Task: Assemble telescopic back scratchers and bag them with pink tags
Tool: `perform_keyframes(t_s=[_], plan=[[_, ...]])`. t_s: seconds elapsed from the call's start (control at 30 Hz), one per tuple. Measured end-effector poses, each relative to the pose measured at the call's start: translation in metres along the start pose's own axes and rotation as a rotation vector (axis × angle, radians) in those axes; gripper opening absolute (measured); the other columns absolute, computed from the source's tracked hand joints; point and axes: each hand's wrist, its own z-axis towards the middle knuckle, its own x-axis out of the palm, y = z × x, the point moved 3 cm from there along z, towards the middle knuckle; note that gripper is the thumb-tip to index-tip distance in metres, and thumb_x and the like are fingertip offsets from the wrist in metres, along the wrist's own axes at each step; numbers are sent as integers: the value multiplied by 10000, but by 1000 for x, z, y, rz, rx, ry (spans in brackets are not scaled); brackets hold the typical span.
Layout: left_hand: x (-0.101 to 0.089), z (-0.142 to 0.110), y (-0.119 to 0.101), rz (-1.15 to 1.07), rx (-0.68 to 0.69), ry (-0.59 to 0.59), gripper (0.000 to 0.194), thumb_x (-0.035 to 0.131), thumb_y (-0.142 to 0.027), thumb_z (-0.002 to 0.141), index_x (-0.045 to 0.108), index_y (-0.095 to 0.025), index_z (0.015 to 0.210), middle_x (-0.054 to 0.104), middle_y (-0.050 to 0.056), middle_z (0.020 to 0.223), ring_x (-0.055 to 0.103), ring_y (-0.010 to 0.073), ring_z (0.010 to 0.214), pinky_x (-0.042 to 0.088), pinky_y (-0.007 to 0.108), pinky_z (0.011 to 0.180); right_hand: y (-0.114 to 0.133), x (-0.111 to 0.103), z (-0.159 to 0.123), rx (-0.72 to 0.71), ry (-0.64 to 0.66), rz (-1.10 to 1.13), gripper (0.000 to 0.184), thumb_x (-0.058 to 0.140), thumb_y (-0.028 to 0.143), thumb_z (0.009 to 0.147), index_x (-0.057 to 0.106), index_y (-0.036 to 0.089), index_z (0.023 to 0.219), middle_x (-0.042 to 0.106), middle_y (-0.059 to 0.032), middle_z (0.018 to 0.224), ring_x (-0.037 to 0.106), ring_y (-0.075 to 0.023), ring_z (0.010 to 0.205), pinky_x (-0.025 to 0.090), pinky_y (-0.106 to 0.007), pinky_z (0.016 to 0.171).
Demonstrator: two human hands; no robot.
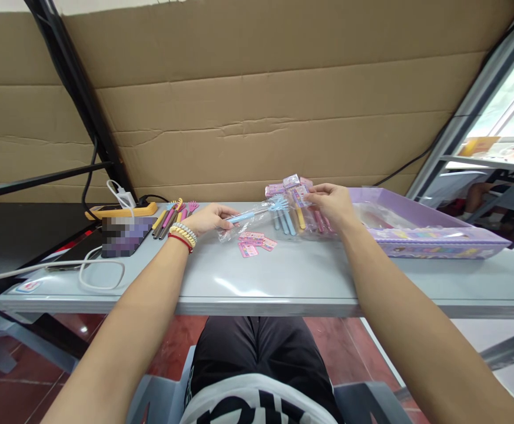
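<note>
My left hand (pixel 210 219) is closed on a blue stick (pixel 250 215) in a clear plastic sleeve. Its far end spreads like a small claw, so it looks like a back scratcher. My right hand (pixel 331 203) pinches at the pink card (pixel 299 191) atop a pile of plastic-wrapped sticks; which package it grips is partly hidden. In that pile lie blue sticks (pixel 287 222), a yellow stick (pixel 300 218) and dark pink sticks (pixel 319 221). Several loose pink cards (pixel 252 243) rest on the table below my left hand.
Unwrapped coloured sticks (pixel 168 219) with claw ends lie left of my left hand. Beyond them are a phone (pixel 128 237), a white cable (pixel 102 287) and a yellow power strip (pixel 144 210). A purple box (pixel 433 242) stands at right. Cardboard (pixel 257 106) backs the grey table (pixel 274 282).
</note>
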Motion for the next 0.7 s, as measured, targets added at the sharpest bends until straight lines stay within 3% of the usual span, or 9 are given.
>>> perform_keyframes(t_s=[0.1, 0.2, 0.37, 0.5, 0.7], plan=[[0, 0, 0, -8, -13, -7, 431, 684, -110, 604, 673, -86, 1034, 612, -4, 648, 501, 80, 543, 413, 232, 535, 4, 1, -3, 22, 5, -6, 98, 635, 100, 605, 665, 133, 692, 644, -33, 718, 579, -133, 594, 516, -228, 482], [0, -1, -1, -21, -21, -6, 438, 696, -116, 594, 672, -91, 1030, 628, 1, 676, 511, 81, 546, 414, 227, 528, 7, 3, -6, 59, 29, -50, 166, 592, 31, 594, 667, 134, 701, 652, -37, 733, 598, -144, 590, 528, -249, 514], [0, -1, 0, -33, -18, -11, 424, 702, -110, 582, 677, -84, 1004, 622, -1, 663, 517, 83, 550, 421, 229, 529, 9, 2, -9, 70, 38, -36, 163, 630, 31, 576, 654, 116, 712, 644, -49, 672, 582, -138, 535, 515, -245, 484], [0, 0, 1, -30, -20, -10, 411, 705, -111, 590, 678, -86, 1000, 621, 3, 656, 521, 85, 552, 420, 227, 526, 8, 1, -10, 48, 62, -56, 204, 700, 79, 548, 650, 110, 743, 623, -39, 625, 558, -133, 504, 482, -231, 437], [-1, 1, 4, -41, -11, 18, 426, 721, -140, 602, 682, -87, 1023, 624, 12, 664, 521, 89, 556, 424, 228, 524, 4, 5, -4, 23, 164, 58, 263, 752, 306, 635, 668, 149, 829, 671, -49, 820, 622, -158, 662, 503, -228, 495]])
